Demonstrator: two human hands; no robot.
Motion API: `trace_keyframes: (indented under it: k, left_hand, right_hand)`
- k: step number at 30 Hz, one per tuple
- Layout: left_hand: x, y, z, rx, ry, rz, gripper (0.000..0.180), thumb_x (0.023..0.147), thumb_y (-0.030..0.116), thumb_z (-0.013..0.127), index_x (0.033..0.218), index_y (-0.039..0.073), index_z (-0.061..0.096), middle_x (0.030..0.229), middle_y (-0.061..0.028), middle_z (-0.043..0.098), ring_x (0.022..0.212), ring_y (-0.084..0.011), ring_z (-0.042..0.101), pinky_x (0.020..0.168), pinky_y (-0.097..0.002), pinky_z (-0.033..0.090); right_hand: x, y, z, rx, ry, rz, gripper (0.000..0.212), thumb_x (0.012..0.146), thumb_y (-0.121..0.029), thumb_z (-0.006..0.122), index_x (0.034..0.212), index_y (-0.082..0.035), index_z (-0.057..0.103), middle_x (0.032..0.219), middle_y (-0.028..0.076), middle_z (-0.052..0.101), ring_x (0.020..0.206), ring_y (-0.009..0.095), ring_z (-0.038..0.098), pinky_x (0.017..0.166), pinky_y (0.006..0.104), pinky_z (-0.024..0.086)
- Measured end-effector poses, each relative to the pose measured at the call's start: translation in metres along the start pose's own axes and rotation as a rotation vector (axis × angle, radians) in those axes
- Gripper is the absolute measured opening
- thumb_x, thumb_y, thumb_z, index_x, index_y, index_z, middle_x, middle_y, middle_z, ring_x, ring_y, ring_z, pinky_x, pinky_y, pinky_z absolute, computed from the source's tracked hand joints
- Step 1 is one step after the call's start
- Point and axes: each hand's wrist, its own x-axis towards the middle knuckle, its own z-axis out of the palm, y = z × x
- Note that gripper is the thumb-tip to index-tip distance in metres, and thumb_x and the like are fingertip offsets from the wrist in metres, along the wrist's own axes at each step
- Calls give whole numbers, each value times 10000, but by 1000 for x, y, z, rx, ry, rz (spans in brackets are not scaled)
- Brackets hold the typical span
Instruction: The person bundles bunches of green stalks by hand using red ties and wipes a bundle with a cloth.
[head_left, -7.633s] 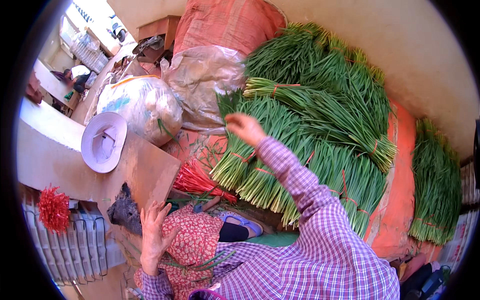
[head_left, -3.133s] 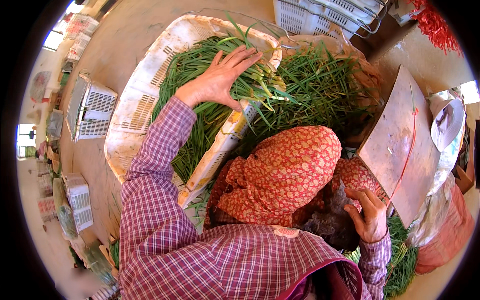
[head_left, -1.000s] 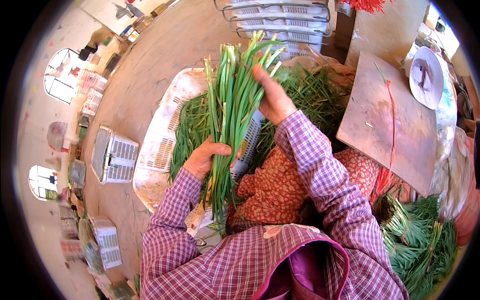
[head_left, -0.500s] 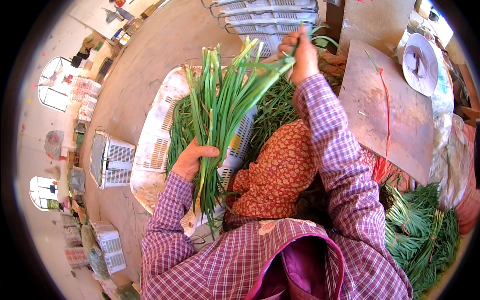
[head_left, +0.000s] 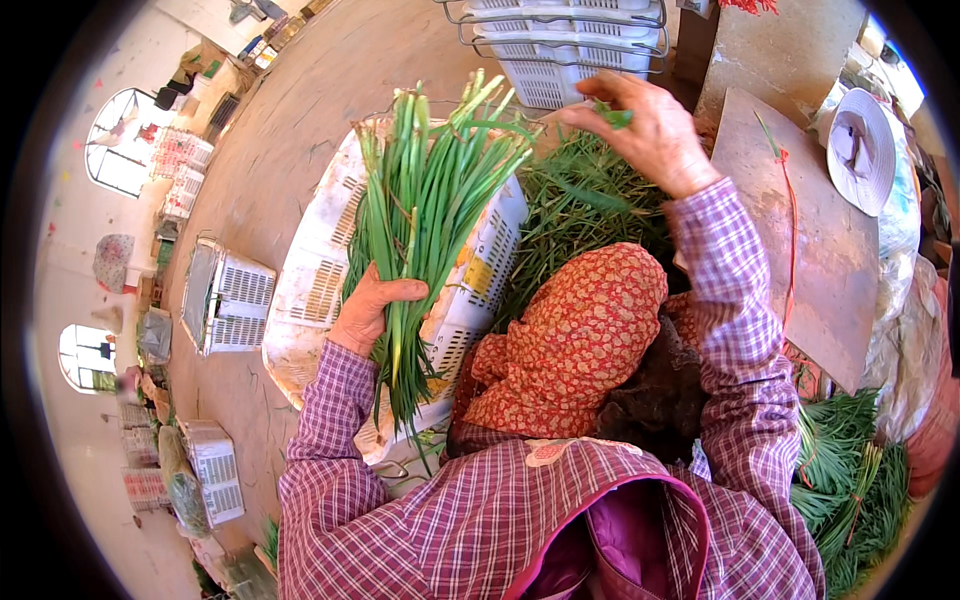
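Observation:
My left hand (head_left: 368, 312) is closed round a bunch of garlic chives (head_left: 425, 200), thumb across the front. The pale cut ends point up and away, and the thin green tips hang below the fist. The bunch is over a white slatted basket (head_left: 310, 290) that also has chives in it. To the right, my right hand (head_left: 650, 125) is raised with thumb and fingers apart. A bit of green leaf (head_left: 612, 115) shows in the gap; whether it touches the fingers I cannot tell. Below that hand lies a heap of loose chive leaves (head_left: 570, 175).
A brown board (head_left: 800, 220) with a red tie (head_left: 790, 240) lies at the right, beside a pale hat (head_left: 860, 150). Tied chive bunches (head_left: 850, 490) are piled at the lower right. Stacked white crates (head_left: 560, 50) stand ahead; another crate (head_left: 230, 300) is on the left floor.
My right hand has come away from the bunch, moving right and nearer, and its fingers have opened. The left hand still grips the bunch, which stands more upright.

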Motion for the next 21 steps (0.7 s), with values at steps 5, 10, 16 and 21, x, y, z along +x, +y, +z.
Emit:
trace_keyframes:
  k: [5, 10, 16, 21]
  left_hand:
    - [6, 1, 16, 69, -1, 41, 611, 717, -63, 762, 1269, 14, 511, 1062, -116, 685, 834, -186, 698, 714, -325, 601]
    - [3, 2, 19, 101, -19, 55, 594, 721, -54, 762, 1262, 14, 526, 1075, -95, 685, 862, -170, 688, 742, -302, 586]
    - [-1, -2, 6, 113, 6, 69, 600, 714, -43, 766, 1264, 16, 534, 1076, -79, 682, 879, -167, 682, 717, -305, 588]
    - [-7, -3, -5, 73, 30, 55, 641, 701, -56, 758, 1289, 14, 513, 1073, -94, 679, 867, -183, 686, 710, -320, 594]
  right_hand:
    - [15, -69, 12, 234, -170, 183, 557, 838, -612, 642, 1012, -85, 700, 788, 92, 701, 688, 244, 681, 676, 403, 545]
    - [12, -65, 25, 419, -37, 292, 315, 874, -373, 674, 923, -66, 721, 724, 159, 684, 678, 295, 672, 694, 427, 537]
    - [10, 17, 3, -147, 138, 408, 115, 911, -291, 644, 943, -208, 717, 770, 37, 717, 677, 171, 690, 661, 363, 566]
    - [-5, 32, 3, -140, -126, 273, 372, 886, -456, 665, 1186, -236, 661, 1057, 104, 704, 928, 210, 682, 790, 396, 561]
